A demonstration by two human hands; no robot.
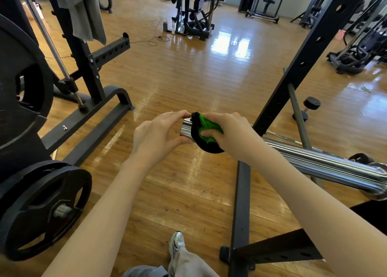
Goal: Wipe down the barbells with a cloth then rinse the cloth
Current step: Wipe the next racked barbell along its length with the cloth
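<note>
A chrome barbell sleeve (326, 163) runs from the right edge toward the middle of the view and ends between my hands. A black and green cloth (206, 130) is wrapped over the bar near its tip. My right hand (228, 133) grips the cloth around the bar. My left hand (160, 133) holds the bar's bare end (186, 128), thumb under it and fingertips pinching the cloth's top edge.
A black rack upright (297, 71) and its floor beam (240, 209) stand right of my hands. Weight plates (41, 209) hang on a storage stand at the left. A small dumbbell (307, 109) lies on the wooden floor. My shoe (177, 245) is below.
</note>
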